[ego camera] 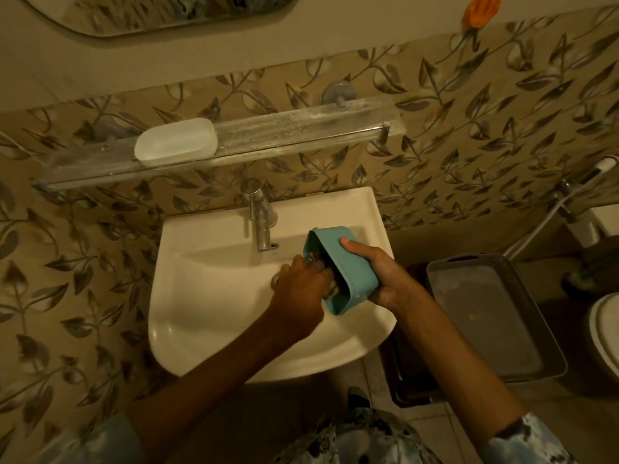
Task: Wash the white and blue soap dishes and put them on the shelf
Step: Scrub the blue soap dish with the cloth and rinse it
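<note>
While the blue soap dish [348,262] is held on its side over the right part of the sink [187,296], opening turned left, the right hand [385,272] grips it from the right: the thumb lies across the upper wall, and the other fingers pass beneath the dish and are hidden. The left hand [301,289] reaches into the opening with its fingers curled, apparently pinching a greyish wad [315,261], possibly a scrubber. How tightly they close cannot be told.

The white soap dish [176,141] lies on the left part of the shelf [301,128], above and far from the sink, so the blue one is probably the piece left to wash. No stream is discernible at the tap [261,222], which stands just left of the dish.

Risks, as judged:
- **Slipping:** a wet or soapy wall under a single thumb could slip when the left hand pushes hard inward. The dish would then drop into the basin or, because it sits close to the right rim, over it toward the grey tray [482,316].
- **Striking the tap:** a wide scrubbing stroke could knock the dish against it.
- **Placing:** the shelf is narrow with a low rail, and careless placing beside the white dish could nudge either one off.
</note>
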